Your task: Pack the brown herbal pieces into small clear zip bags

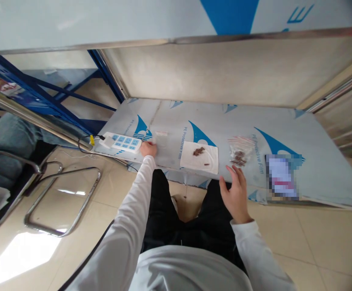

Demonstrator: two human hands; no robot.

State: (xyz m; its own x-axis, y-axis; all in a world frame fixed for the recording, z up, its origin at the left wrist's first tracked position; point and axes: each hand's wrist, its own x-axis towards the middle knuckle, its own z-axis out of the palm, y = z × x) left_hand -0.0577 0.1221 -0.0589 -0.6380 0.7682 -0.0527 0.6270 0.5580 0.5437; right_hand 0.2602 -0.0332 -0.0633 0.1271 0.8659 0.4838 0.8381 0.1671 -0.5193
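Note:
My left hand (149,149) is closed at the right end of a white power strip (124,142) with blue sockets, its fingers curled against that end. Just right of it lies a small clear plastic bag (161,140), flat on the shelf. My right hand (235,194) hovers at the shelf's front edge with fingers apart and nothing in them. Beyond its fingertips rests a clear zip bag (240,150) with several small brown pieces inside. Between my hands, a white cloth (190,161) carries a small heap of brown pieces (199,151) and one separate piece (206,164).
A blurred-out flat object (281,177) lies on the film-covered metal shelf (321,161) at right. Another shelf (133,24) overhangs the top. At left are a metal chair frame (63,234), a cable (86,150) and another person's jeans-clad leg (12,141).

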